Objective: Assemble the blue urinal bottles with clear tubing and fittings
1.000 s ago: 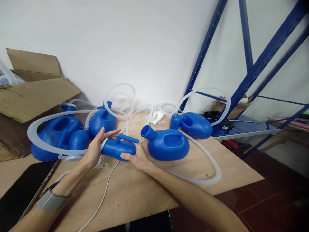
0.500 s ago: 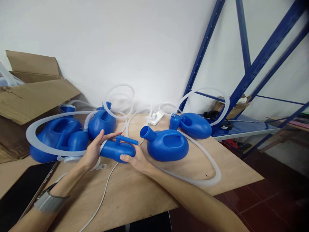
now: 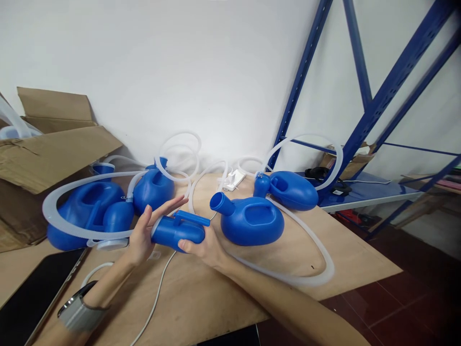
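Observation:
My right hand (image 3: 201, 247) grips a small blue plastic piece with a handle (image 3: 180, 230) from below, thumb on its near side. The flat palm of my left hand (image 3: 146, 230) presses against that piece's white-rimmed left end, fingers stretched out. Both hands hover just above the wooden table (image 3: 216, 293). A blue bottle with a spout (image 3: 252, 220) lies just right of my hands. Another blue bottle (image 3: 291, 190) lies behind it with a clear hose (image 3: 324, 254) looping round. More blue bottles (image 3: 90, 211) with hoses lie to the left.
An open cardboard box (image 3: 43, 154) stands at the far left. A dark tablet or screen (image 3: 32, 293) lies at the table's near left. A thin white cable (image 3: 154, 293) runs toward me. A blue metal shelf frame (image 3: 378, 110) stands at the right over red floor tiles.
The view shifted slightly down and left. My left hand's fingers have lifted and straightened against the end of the blue piece; my right hand keeps its hold.

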Demonstrator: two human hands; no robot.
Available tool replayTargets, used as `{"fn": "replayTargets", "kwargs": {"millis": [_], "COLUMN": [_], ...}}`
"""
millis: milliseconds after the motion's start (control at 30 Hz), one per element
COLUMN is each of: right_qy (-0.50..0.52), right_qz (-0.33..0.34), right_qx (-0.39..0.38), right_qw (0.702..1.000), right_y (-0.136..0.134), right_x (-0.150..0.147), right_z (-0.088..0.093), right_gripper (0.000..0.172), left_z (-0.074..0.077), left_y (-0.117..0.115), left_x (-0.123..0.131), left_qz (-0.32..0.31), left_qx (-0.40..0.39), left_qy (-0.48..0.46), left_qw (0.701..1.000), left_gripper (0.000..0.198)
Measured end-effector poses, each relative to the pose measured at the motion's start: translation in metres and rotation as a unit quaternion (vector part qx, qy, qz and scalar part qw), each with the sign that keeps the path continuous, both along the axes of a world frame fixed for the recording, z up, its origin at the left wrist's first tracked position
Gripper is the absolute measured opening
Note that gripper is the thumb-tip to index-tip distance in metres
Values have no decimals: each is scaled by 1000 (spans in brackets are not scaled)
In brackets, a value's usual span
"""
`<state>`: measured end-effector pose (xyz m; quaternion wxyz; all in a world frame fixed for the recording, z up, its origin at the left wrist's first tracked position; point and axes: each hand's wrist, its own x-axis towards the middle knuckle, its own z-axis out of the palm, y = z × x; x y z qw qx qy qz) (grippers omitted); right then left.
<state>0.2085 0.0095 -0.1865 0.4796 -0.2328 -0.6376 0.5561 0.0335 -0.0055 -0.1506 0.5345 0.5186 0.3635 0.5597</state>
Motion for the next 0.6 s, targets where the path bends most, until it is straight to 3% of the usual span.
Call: {"fn": "replayTargets", "kwargs": {"millis": [100, 267, 333, 467, 500, 600], "right_qy": [19, 12, 13, -25, -48, -138], "right_qz": [9, 15, 29, -4, -25, -77], "right_qx": [-15, -197, -217, -189, -159, -20], "right_qw": [1000, 980, 976, 982, 986, 987], "right_y": [0, 6, 8, 15, 17, 22], "right_x": [3, 6, 5, 4, 5, 9], "right_z": [3, 0, -1, -1, -1, -5], "right_gripper": [57, 65, 63, 72, 75, 76], "left_z": [0, 1, 6, 28, 34, 40], "left_y": [-2, -3, 0, 12, 13, 5], "left_x": [0, 3, 3, -17, -28, -68], "left_qz": [-1, 9, 25, 102, 128, 190], "left_qx": [39, 32, 20, 19, 22, 39], "left_qy": [22, 31, 29, 135, 196, 404], "left_qw": [999, 999, 999, 985, 972, 894], "left_gripper": [88, 99, 100, 84, 76, 54]}}
